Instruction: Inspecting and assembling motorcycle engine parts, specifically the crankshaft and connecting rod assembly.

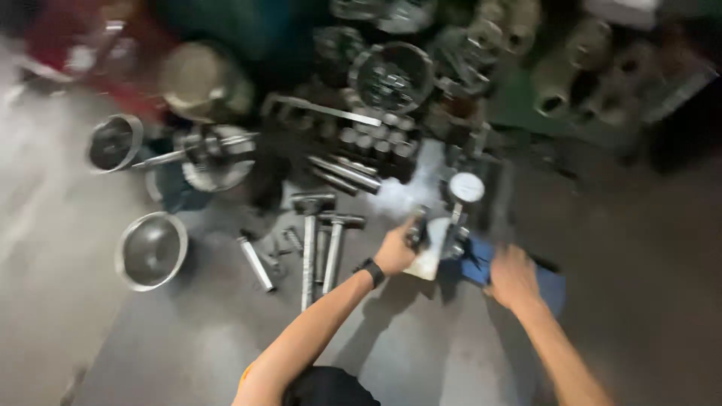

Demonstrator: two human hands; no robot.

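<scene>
The picture is blurred by motion. My left hand (pixel 396 250), with a black band on the wrist, grips a dark part at the base of a dial gauge tool (pixel 465 189) with a round white face. Under the tool lies a pale flat piece (pixel 430 256). My right hand (pixel 513 276) rests on a blue cloth (pixel 553 289) just right of the tool; whether it grips anything is unclear. Both arms reach forward from the bottom of the view over a grey concrete floor.
Two hammers (pixel 322 229) and a metal rod (pixel 256 265) lie left of my left hand. Metal bowls (pixel 151 250) and rings (pixel 113 143) sit further left. A tray of several sockets (pixel 376 135), round metal parts (pixel 392 75) and cylinders (pixel 556 86) crowd the far side.
</scene>
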